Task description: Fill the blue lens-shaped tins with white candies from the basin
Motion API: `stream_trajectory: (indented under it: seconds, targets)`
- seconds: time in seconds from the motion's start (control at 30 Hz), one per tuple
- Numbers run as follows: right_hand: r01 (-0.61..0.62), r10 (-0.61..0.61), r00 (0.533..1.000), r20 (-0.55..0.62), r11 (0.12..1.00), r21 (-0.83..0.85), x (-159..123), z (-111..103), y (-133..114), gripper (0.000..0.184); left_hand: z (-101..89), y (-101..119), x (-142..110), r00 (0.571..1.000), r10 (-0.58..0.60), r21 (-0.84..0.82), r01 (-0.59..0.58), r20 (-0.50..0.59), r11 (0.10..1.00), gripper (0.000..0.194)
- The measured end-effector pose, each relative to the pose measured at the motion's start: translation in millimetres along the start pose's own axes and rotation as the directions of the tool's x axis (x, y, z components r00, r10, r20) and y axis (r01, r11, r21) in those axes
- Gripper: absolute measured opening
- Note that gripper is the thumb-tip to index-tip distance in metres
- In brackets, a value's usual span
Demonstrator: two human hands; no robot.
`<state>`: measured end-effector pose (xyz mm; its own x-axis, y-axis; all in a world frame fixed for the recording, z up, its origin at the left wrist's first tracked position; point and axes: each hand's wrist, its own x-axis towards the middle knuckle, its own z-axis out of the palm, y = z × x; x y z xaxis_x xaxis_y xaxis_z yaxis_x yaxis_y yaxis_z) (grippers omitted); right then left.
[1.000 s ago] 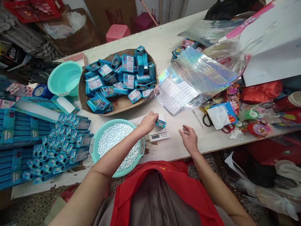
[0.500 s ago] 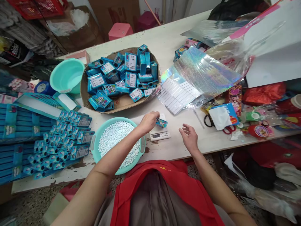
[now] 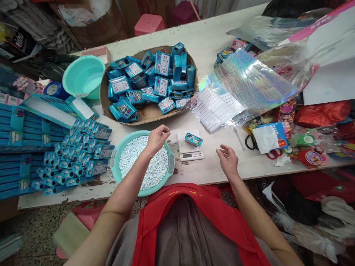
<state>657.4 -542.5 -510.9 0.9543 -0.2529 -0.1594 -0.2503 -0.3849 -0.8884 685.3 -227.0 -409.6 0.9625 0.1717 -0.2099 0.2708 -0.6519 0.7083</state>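
Note:
My left hand hovers at the upper right of a mint-green basin of small pale candies. Its fingers are loosely bent with the tips apart, and nothing shows in them. On the white digital kitchen scale lies a small blue candy box, a round hole at its left end. To the right of the scale, my right hand is open above the table edge, fingers slightly curled, holding nothing.
A cardboard tray of blue boxes stands behind the basin. Stacked blue boxes and an upright mint bowl are at the left. Holographic sheets, scissors and plastic-wrapped items lie at the right.
My left hand has let go of the blue candy box on the scale and moved left over the basin. My right hand has hardly moved. The whole view has shifted slightly.

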Motion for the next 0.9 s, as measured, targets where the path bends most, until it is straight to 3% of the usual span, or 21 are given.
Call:
stream_trajectory:
  seconds: [0.17, 0.3, 0.43, 0.57, 0.67, 0.73, 0.83, 0.9]
  targets:
    - [-0.009, 0.009, 0.999, 0.039, 1.0, 0.011, -0.1, 6.1, -5.2, 0.041, 20.1, 15.6, -2.7, 0.992, 0.076, 0.026, -0.079, 0.101, 0.997, 0.012]
    - [-0.007, 0.006, 0.998, 0.06, 1.0, 0.02, 0.1, 7.5, -10.1, 0.042, 23.1, 18.8, -3.7, 0.985, 0.122, 0.045, -0.128, 0.119, 0.991, 0.012]
    - [0.03, -0.032, 0.994, 0.109, 0.999, 0.025, -1.6, 13.3, -15.3, 0.045, 13.8, 6.3, -5.6, 0.995, 0.052, 0.051, -0.056, 0.089, 0.997, 0.011]
    - [0.188, -0.187, 0.962, 0.198, 0.982, 0.015, 1.1, 38.6, -27.6, 0.063, 13.5, -7.3, -7.9, 0.997, -0.025, -0.009, 0.026, 0.074, 1.0, 0.011]
    - [0.298, -0.292, 0.931, 0.218, 0.955, 0.006, 5.6, 60.5, -51.5, 0.046, 21.9, -12.5, -12.5, 0.992, -0.113, -0.209, 0.124, 0.064, 0.97, 0.016]
    - [0.414, -0.402, 0.884, 0.24, 0.91, 0.002, 4.9, 67.9, -76.5, 0.034, 25.7, -13.1, -18.7, 0.969, -0.243, -0.454, 0.233, 0.037, 0.86, 0.027]
    - [0.626, -0.588, 0.739, 0.329, 0.78, -0.012, -3.3, 68.8, -117.2, 0.026, 24.0, -10.1, -31.6, 0.914, -0.397, -0.802, 0.298, 0.084, 0.517, 0.045]
    - [0.716, -0.646, 0.653, 0.395, 0.697, -0.045, -9.1, 69.5, -137.2, 0.024, 19.9, -7.2, -39.6, 0.894, -0.417, -0.893, 0.313, 0.163, 0.324, 0.053]
